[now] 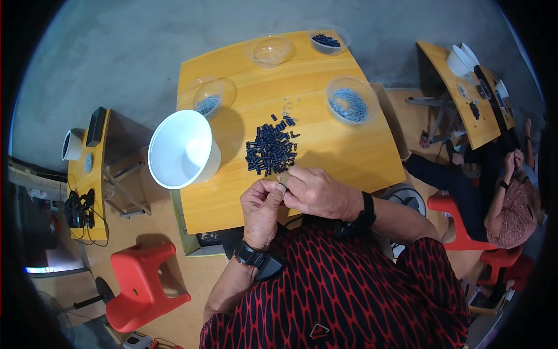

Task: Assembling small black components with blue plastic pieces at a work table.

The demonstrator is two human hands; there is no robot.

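Observation:
My left hand and my right hand meet at the near edge of the wooden table. Both are closed in a pinch, fingertips together. Whatever lies between them is too small or too hidden to make out. Just beyond my fingers spreads a pile of small black cylindrical pieces. A few tiny silvery pieces are scattered past the pile. To the left of the pile, a large white bucket leans at the table's left edge.
Clear bowls of small silvery metal pieces stand at far left and right. At the back are a clear bowl and a bowl of black pieces. A red chair stands left; another person sits at right.

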